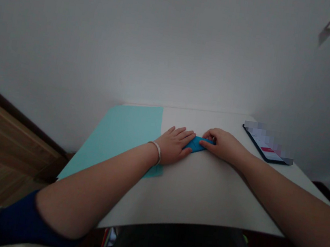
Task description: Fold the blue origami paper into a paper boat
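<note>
A small piece of folded blue paper (195, 143) lies on the white table between my hands. My left hand (176, 144), with a bracelet at the wrist, rests flat with its fingers stretched out, and its fingertips and thumb press on the left part of the paper. The right end of the paper is pinched between the thumb and curled fingers of my right hand (221, 144). What lies beneath my left palm is hidden. Under and beside my left wrist is a large light teal sheet (126, 134).
A tablet or large phone (267, 148) with a lit, partly blurred screen lies at the table's right side. The white table (197, 201) meets a pale wall (176, 43) at the back. Wooden furniture (2, 141) stands to the left.
</note>
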The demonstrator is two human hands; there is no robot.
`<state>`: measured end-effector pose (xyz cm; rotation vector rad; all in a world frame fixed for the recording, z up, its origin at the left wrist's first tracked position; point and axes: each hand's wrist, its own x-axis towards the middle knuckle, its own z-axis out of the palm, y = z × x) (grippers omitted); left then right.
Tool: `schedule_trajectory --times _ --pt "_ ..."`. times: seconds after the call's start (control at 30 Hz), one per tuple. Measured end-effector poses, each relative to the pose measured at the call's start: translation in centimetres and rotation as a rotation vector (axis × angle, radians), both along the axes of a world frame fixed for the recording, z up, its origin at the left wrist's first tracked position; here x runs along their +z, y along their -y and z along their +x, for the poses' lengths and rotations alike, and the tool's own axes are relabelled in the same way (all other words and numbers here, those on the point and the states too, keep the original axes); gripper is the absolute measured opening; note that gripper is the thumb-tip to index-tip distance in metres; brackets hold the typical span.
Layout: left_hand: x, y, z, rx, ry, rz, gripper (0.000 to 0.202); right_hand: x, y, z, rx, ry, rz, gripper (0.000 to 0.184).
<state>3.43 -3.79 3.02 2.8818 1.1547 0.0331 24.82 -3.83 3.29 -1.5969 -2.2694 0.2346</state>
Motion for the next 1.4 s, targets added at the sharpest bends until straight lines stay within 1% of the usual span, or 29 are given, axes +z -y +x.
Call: schedule_trajectory --times 0.17,0.33,0.5,0.73,1.2,1.3,1.4 --pt "0.2 0.0 0.0 -0.001 -0.050 -0.018 0.055 -0.4 -0.1 -0.3 -0.002 0.039 0.048 0.020" --pt "0.1 -0.2 -0.1 -0.015 -0.079 0.001 0.053 -0.3 0.1 -0.2 0.013 0.069 0.053 0.020" --pt "0.3 -0.2 -0.1 -0.016 -0.086 0.007 0.051 -0.1 0.4 -0.3 0.033 0.066 0.045 0.026" --pt "0.8 0.3 0.3 0.017 -0.034 0.040 0.049 0.2 0.7 -0.7 0.047 0.084 0.052 0.032" --pt "0.5 0.3 0.3 0.067 0.010 -0.064 0.056 0.5 0.6 -1.0 0.032 0.103 0.032 0.034" --pt "0.5 0.3 0.4 0.080 -0.007 -0.063 0.057 0.5 0.4 -0.6 0.034 0.078 -0.007 0.032" --pt "0.4 0.3 0.2 0.076 -0.007 -0.049 0.055 0.8 0.2 -0.2 0.015 0.022 -0.095 0.028"
